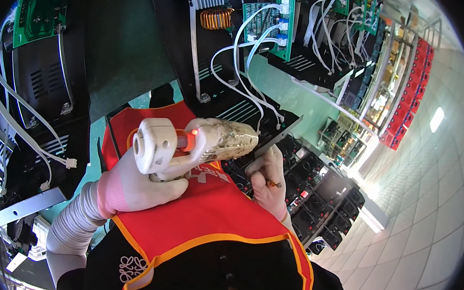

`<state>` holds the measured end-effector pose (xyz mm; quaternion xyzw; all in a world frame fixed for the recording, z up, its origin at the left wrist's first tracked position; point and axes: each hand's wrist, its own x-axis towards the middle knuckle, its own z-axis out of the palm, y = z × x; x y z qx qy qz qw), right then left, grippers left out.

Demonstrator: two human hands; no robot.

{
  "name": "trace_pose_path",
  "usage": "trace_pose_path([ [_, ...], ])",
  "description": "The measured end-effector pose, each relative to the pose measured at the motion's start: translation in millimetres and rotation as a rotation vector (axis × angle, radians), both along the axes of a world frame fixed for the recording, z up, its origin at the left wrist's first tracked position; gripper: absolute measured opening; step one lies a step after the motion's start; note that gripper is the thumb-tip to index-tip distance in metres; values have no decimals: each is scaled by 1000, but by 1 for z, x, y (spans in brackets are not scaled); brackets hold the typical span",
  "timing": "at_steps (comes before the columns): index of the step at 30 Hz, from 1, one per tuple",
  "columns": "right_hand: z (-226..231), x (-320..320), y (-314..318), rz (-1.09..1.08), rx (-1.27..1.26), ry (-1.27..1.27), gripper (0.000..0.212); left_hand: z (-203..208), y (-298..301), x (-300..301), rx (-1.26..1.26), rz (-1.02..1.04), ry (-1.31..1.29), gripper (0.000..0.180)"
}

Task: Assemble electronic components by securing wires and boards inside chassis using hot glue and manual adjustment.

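My left hand [149,193], in a white glove with a pink cuff, is closed around an off-white glue gun [224,136]. Its body carries brown stains and scorch marks, and a small red light glows beside an orange part. The gun lies level in front of my red apron [200,208]. Just right of its stained end, my gloved right hand [269,172] has curled, closed fingers. A small orange-brown spot shows on them; whether they hold anything is hidden. Beyond the gun, white cables [247,91] with small plugs hang from a green circuit board [282,34] on a black metal chassis [235,110].
A copper coil [217,18] sits next to the board. Another black chassis [41,75] with loose white cables stands at left, its metal bracket [28,208] sticking out. Black units [315,195] fill a rack at right. Red bins [410,93] line the far side.
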<state>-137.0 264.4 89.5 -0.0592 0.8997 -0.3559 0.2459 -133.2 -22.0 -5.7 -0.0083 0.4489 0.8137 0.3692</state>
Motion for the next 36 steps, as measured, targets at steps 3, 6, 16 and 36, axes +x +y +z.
trace_pose_path([
  [3,0,0,-1,0,-22,-8,65,-4,-6,3,-41,-78,59,35],
  [6,4,0,-8,1,32,-6,58,-4,-6,5,-49,-118,96,30],
  [16,4,1,-8,23,69,3,65,-4,-6,10,110,-109,-185,20],
  [36,-1,4,-6,16,55,15,71,-4,-6,22,32,-70,-228,20],
])
